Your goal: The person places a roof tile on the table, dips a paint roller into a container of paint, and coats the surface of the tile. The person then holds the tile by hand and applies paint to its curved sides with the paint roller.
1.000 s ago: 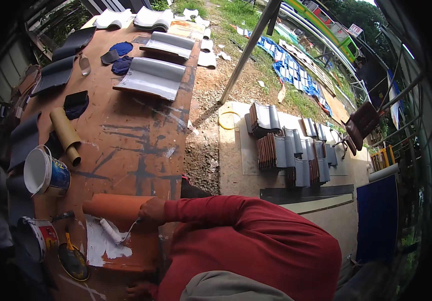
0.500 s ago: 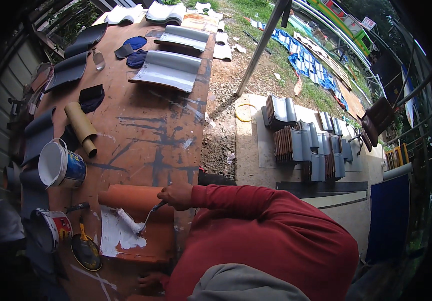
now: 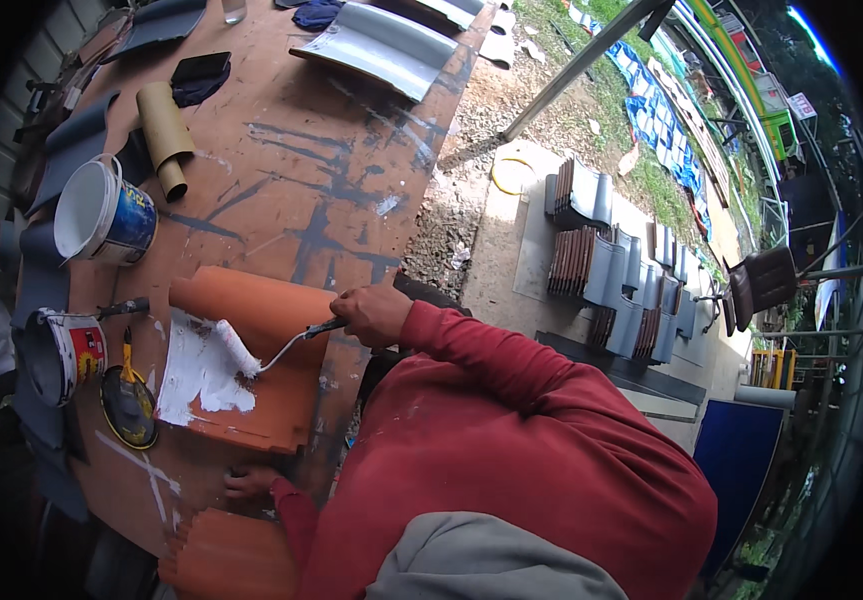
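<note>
My right hand (image 3: 376, 315) is closed round the dark handle of a paint roller (image 3: 239, 350). Its white-coated sleeve presses on an orange curved roof tile (image 3: 261, 300) lying on the brown board table. Thick white paint (image 3: 191, 365) covers the tile's left part with a ragged edge; the right part is bare orange. My left hand (image 3: 249, 482) rests low beside the tile's near edge, fingers apart, with nothing seen in it. Close to that hand, at the lower edge, lies a stack of orange tiles (image 3: 231, 555).
Left of the tile stand a white bucket (image 3: 129, 228) with blue label, a red-labelled paint tub (image 3: 89, 350), and a black lid (image 3: 131, 420) with a yellow-handled brush. Beyond are a cardboard tube (image 3: 163, 140) and grey tiles (image 3: 381, 45). Stacked grey tiles (image 3: 631, 290) stand at right.
The whole view has shifted, so the table's near end and the orange stack show more. My right hand still holds the roller, now at the upper part of the white patch.
</note>
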A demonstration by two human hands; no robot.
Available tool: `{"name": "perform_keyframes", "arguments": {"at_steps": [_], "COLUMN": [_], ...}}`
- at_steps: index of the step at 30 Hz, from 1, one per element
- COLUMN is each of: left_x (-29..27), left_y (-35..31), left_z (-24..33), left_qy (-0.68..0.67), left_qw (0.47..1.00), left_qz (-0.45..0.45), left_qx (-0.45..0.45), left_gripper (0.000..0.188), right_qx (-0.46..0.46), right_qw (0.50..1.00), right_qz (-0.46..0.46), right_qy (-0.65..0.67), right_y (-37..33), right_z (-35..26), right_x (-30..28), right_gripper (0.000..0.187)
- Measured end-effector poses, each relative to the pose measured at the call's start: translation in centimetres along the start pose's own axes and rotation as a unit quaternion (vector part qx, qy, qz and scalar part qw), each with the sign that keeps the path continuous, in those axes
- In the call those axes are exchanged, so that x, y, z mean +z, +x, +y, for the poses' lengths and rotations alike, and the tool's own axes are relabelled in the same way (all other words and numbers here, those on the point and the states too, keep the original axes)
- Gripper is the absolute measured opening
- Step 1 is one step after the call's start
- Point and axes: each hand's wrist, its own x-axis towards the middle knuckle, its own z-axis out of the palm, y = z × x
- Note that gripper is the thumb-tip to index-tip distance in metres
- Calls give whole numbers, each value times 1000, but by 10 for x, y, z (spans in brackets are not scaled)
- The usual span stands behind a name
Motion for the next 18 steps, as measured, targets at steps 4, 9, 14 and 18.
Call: {"name": "perform_keyframes", "arguments": {"at_steps": [4, 9, 14, 18], "left_x": [-4, 11, 3, 9], "left_y": [3, 2, -3, -5], "left_z": [-4, -9, -12, -6], "left_qy": [36, 48, 28, -2], "left_qw": [999, 996, 998, 995], "left_qz": [4, 55, 41, 84], "left_qx": [9, 59, 43, 46], "left_gripper": [25, 22, 27, 32], "right_qx": [3, -28, -110, -112], "right_qw": [999, 998, 990, 990], "right_qz": [3, -10, 5, -21], "right_qy": [-36, -53, -88, -89], "right_y": [-20, -18, 14, 36], "right_z": [-17, -3, -6, -28], "right_x": [-3, 7, 1, -11], "right_gripper": [18, 19, 22, 18]}}
